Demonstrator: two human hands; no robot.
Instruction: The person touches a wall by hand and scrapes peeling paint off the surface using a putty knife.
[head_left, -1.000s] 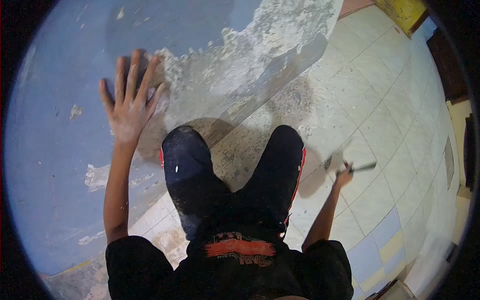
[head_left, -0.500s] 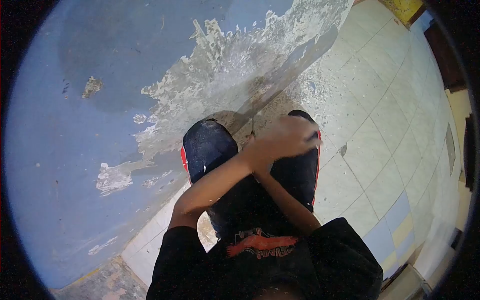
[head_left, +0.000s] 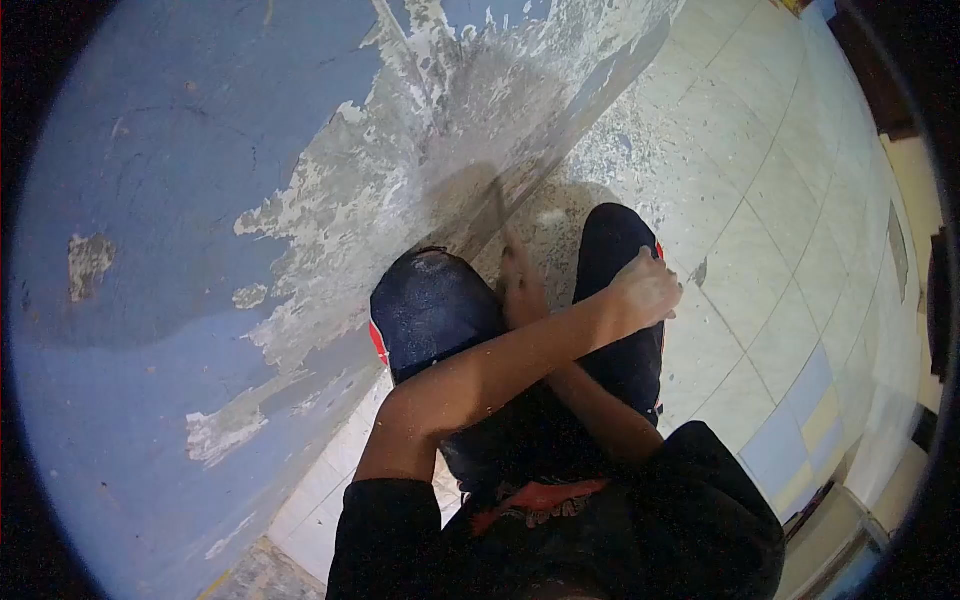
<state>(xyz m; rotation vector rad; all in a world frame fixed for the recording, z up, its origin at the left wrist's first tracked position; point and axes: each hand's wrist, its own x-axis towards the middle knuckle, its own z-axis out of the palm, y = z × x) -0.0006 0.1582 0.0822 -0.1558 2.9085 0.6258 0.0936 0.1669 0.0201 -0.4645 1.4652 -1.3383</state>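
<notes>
My forearms cross over my lap. My left hand [head_left: 648, 290] is at the outer side of my right knee, its fingers curled in with nothing visible in them. Lower between my knees, my right hand [head_left: 523, 288] is closed around a thin dark tool like a narrow blade [head_left: 501, 205]; its grip end is hidden in the fingers. The tool points at the base of the wall [head_left: 400, 170], where the blue paint has flaked off to grey and white plaster. Its exact contact with the wall cannot be made out.
Blue paint [head_left: 180, 190] covers the wall's left part. Pale tiles [head_left: 740, 270] make up the floor at right, with fine debris [head_left: 625, 150] along the wall's foot. My bent knees [head_left: 435, 300] frame my right hand. Dark furniture [head_left: 875, 70] stands at the far right.
My left hand has moved from above my right hand toward the outside of my right knee, uncovering the right hand. The view has shifted slightly over the wall.
</notes>
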